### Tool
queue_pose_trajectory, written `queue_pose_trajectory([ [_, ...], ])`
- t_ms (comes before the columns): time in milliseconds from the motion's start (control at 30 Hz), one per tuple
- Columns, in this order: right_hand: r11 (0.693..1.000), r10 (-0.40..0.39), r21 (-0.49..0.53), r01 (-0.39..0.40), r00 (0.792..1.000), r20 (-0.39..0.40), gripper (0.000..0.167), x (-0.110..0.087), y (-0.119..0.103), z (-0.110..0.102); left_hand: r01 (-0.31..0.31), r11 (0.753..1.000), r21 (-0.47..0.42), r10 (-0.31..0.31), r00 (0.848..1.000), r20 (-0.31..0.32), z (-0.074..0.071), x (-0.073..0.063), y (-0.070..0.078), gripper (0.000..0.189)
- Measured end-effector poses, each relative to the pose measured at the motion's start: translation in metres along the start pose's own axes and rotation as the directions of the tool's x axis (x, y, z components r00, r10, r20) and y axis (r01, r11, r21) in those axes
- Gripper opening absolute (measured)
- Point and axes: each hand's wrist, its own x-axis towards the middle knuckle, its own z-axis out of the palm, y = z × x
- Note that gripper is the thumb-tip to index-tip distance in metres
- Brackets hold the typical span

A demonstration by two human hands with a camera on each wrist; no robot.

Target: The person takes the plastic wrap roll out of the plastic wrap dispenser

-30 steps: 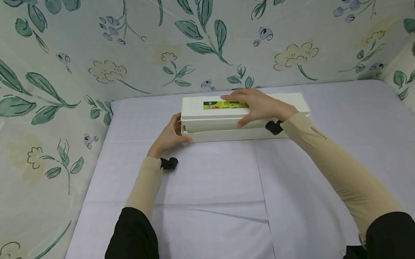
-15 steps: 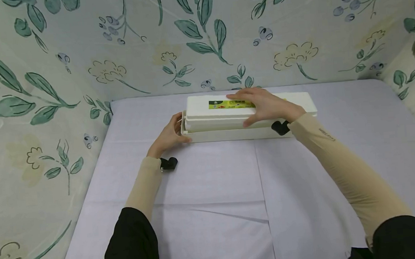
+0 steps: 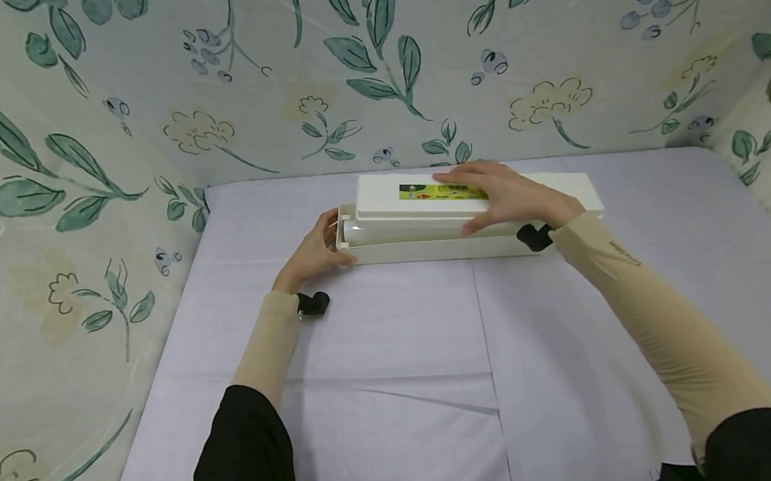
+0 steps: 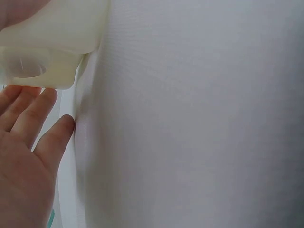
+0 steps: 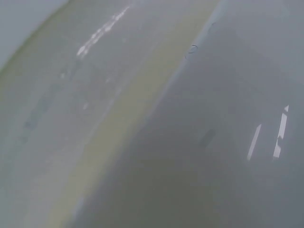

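Note:
A long white cling film dispenser box [image 3: 413, 252] lies near the back of the table. Its white lid [image 3: 378, 209], with a yellow-green label [image 3: 416, 192], sits shifted to the right over the base. At the uncovered left end, part of a pale roll [image 3: 352, 232] shows inside. My left hand [image 3: 310, 255] holds that end of the base, thumb in front and fingers at the end wall. My right hand [image 3: 514, 196] grips the lid across its width, thumb on the front side and fingers over the top. The right wrist view shows only blurred, shiny plastic close up.
A white cloth [image 3: 399, 413] with fold creases covers the table. Directly behind the box hangs a curtain [image 3: 246, 115] printed with leaves and flowers, continuing along the left and right sides. Black wrist mounts [image 3: 313, 304] sit on both wrists.
The lid has slid to the right with my right hand, its left end lifting slightly and uncovering the roll at the left. My left hand and the base have stayed put.

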Motion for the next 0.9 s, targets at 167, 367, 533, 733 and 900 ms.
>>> queue_pose_trajectory([
  [167, 1.000, 0.012, -0.011, -0.012, 1.000, -0.003, 0.097, -0.005, 0.004, -0.001, -0.007, 1.000, 0.002, 0.007, 1.000, 0.000, 0.000, 0.000, -0.001, 0.099],
  [367, 0.999, 0.038, -0.015, -0.038, 0.999, -0.007, 0.096, -0.013, 0.009, -0.003, -0.006, 1.000, 0.000, 0.006, 1.000, -0.002, 0.000, 0.000, -0.002, 0.099],
  [533, 0.998, 0.064, -0.001, -0.064, 0.998, -0.014, 0.095, -0.019, 0.013, -0.004, -0.007, 1.000, -0.001, 0.007, 1.000, 0.000, 0.000, 0.001, -0.003, 0.099],
  [733, 0.996, 0.087, 0.010, -0.087, 0.996, -0.017, 0.095, -0.026, 0.018, -0.006, -0.001, 1.000, 0.015, 0.001, 1.000, -0.002, 0.000, 0.001, -0.002, 0.098],
  [900, 0.996, 0.092, 0.008, -0.092, 0.995, -0.031, 0.095, -0.032, 0.022, -0.008, 0.004, 1.000, 0.020, -0.004, 1.000, -0.002, 0.000, 0.001, -0.001, 0.098],
])
